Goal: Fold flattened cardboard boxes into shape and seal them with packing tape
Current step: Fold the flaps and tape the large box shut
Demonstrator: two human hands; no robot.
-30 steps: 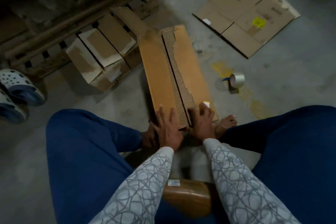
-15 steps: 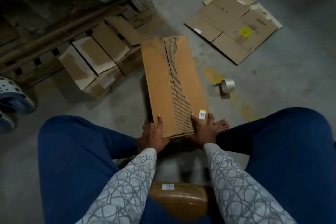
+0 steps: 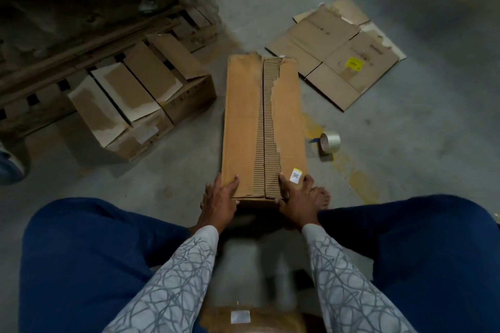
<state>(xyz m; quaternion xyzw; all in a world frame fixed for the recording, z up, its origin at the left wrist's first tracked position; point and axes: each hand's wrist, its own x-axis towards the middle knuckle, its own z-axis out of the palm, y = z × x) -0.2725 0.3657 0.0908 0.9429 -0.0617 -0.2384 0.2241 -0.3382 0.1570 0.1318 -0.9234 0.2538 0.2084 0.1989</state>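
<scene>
on the concrete floor, the folded-up cardboard box is gripped at its near corners by the left hand and right hand, its centre seam judged not yet taped, the tape roll left just beside it and a flattened box waiting beyond.

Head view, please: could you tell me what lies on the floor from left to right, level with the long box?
Shoe → flapped cardboard boxes → long cardboard box → tape roll. The flattened cardboard farther back overlaps the tape roll sideways, so I leave it out.
</scene>
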